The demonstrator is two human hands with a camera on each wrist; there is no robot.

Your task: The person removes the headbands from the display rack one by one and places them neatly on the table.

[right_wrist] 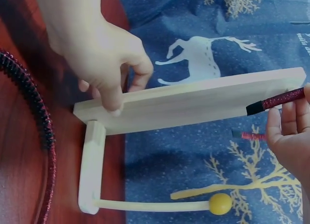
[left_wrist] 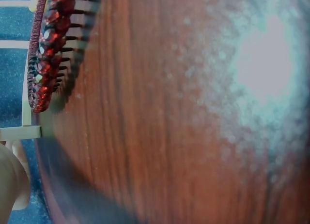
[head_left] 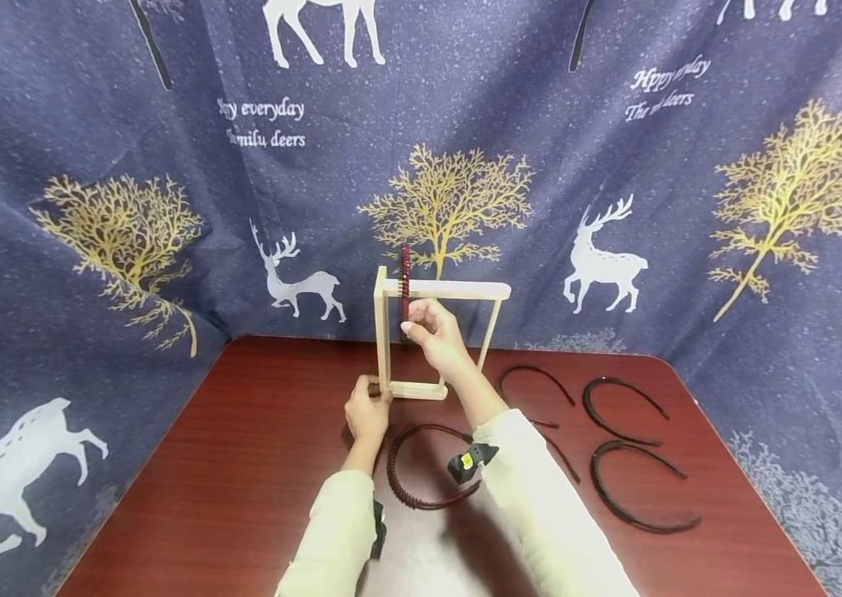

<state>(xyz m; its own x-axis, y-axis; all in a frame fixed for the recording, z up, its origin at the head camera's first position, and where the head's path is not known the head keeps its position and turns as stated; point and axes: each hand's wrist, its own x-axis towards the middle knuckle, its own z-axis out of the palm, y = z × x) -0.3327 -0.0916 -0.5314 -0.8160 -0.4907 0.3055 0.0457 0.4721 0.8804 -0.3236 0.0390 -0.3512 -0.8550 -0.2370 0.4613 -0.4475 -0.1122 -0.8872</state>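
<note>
A pale wooden stand (head_left: pixel 382 332) rises from the table, with an upright board and a top bar (head_left: pixel 466 289). My left hand (head_left: pixel 367 410) grips the foot of that board; in the right wrist view the left hand's (right_wrist: pixel 101 59) thumb and fingers lie on either side of it. At the board end of the top bar, my right hand (head_left: pixel 436 336) pinches a dark red headband (head_left: pixel 404 278), seen edge-on across the bar. The headband's (right_wrist: pixel 283 98) dark tip shows beside the right hand (right_wrist: pixel 290 132). Below my forearms lies a red beaded headband (head_left: pixel 394 473).
Several more headbands lie to the right, among them a dark red one (head_left: pixel 540 370), a black one (head_left: pixel 592 406) and another dark one (head_left: pixel 600 485). A blue cloth (head_left: pixel 481 108) with deer and trees hangs behind the table (head_left: pixel 242 464). A yellow ball (right_wrist: pixel 220 204) tips a thin rod.
</note>
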